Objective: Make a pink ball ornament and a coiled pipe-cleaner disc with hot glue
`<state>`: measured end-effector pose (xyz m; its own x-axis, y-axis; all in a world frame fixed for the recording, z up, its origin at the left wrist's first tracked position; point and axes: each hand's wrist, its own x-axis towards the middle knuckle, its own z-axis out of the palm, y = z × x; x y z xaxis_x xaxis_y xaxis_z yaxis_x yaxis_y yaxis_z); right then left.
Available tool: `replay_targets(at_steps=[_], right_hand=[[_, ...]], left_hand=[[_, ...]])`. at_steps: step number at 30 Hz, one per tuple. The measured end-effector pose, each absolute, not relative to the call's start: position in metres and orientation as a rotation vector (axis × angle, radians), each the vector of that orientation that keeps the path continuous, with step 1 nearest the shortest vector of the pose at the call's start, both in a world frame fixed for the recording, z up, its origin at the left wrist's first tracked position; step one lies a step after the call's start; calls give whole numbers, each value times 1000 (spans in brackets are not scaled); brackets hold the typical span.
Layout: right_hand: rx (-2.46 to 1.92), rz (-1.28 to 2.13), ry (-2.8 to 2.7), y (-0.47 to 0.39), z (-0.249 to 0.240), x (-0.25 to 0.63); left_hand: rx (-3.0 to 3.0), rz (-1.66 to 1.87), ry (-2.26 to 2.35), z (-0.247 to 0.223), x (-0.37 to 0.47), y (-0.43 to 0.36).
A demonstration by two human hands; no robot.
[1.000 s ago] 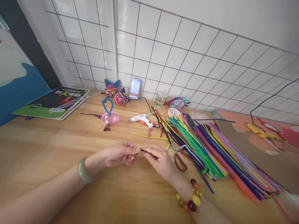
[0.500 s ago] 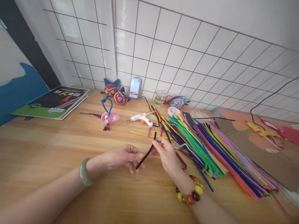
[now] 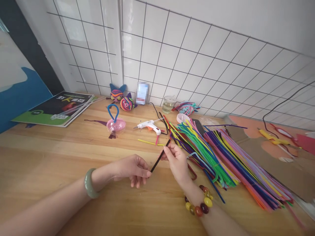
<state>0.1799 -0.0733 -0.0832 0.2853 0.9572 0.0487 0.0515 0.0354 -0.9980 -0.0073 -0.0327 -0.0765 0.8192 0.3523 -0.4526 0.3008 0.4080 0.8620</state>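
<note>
The black stem (image 3: 160, 158) is held above the table (image 3: 118, 209), slanting from 7 o'clock up to 1 o'clock between the two hands. The left hand (image 3: 134, 168) has its thumb and index fingers closed on the lower end, the other fingers curled loosely below. The right hand (image 3: 177, 160) has its fingers closed on the stem near the upper end, a short tip poking out past them.

Taking the stem as the centre of the dial, the white glue gun (image 3: 149, 126) lies at 11 o'clock, with a yellow strip (image 3: 147, 142) between the two. The pink clear ball (image 3: 116, 126), topped by a blue loop (image 3: 113, 113), sits at 10 o'clock, and the magazine (image 3: 56, 108) lies farther out that way. The glass jar (image 3: 169, 105) stands at 12 o'clock. A bundle of green and mixed stems (image 3: 211, 157) lies at 3 o'clock, with a second bundle (image 3: 248, 170) beyond it. A red handle (image 3: 193, 172) shows at 4 o'clock, partly hidden by the right hand.
</note>
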Motion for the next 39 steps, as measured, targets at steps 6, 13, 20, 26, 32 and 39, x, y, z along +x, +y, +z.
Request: replay_targets(at_steps=[6, 13, 20, 26, 32, 39], right_hand=[[-1321, 888, -1111, -76, -79, 177], [-1358, 538, -1619, -84, -78, 175], [-1348, 367, -1931, -85, -81, 172], [-1347, 355, -1959, -87, -82, 170], [-1361, 373, -1935, -87, -82, 168], [-1444, 754, -1585, -91, -86, 155]], left_hand=[[1248, -41, 629, -80, -7, -37], [1455, 416, 722, -70, -9, -24], [2182, 825, 817, -74, -12, -21], [2563, 766, 752, -70, -14, -25], [2698, 743, 808, -69, -12, -28], [2705, 750, 916, -73, -10, -31]])
